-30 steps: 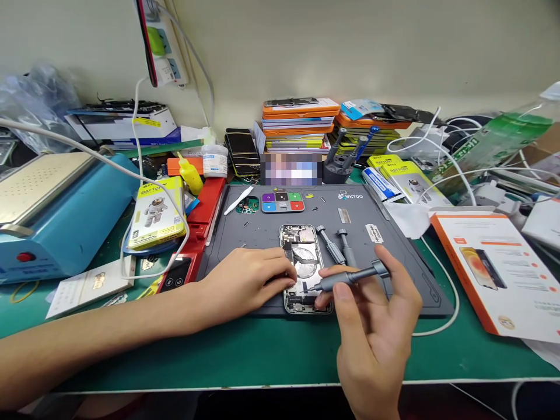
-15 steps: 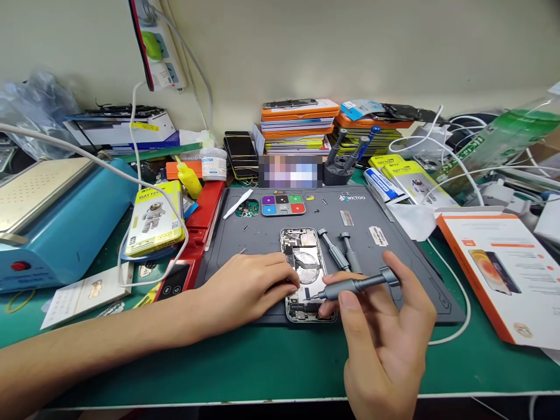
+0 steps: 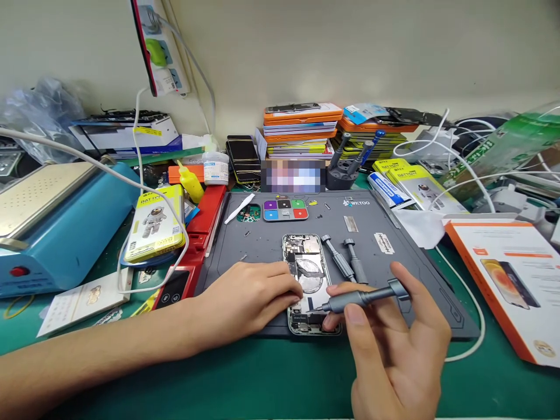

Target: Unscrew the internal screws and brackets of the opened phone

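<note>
- While its thumb and fingers grip a grey screwdriver [image 3: 343, 301], the right hand [image 3: 396, 344] is nearest the front edge of the green tabletop [image 3: 262, 379], palm turned up, index finger on the driver's end cap.
- The driver's tip points left over the lower part of an opened phone [image 3: 310, 274]; whether it touches cannot be told.
- The left hand [image 3: 251, 294], fingers curled, rests at the phone's left side; whether it pinches anything is hidden.
- The phone lies with its insides up on a dark grey mat [image 3: 271, 239], its lower end at the mat's front edge.
- Toward the tabletop's right edge, a white-and-orange box [image 3: 507, 286] lies outside the mat.
- Just right of the phone's upper half, two more screwdrivers [image 3: 340, 261] lie side by side, a razor blade [image 3: 384, 243] farther right.
- Near the mat's back edge is a coloured tray [image 3: 285, 210], with a white stick [image 3: 240, 209] toward the back left corner.
- Along the tabletop's back edge are a screwdriver stand [image 3: 341, 175] and stacked boxes [image 3: 301, 125].
</note>
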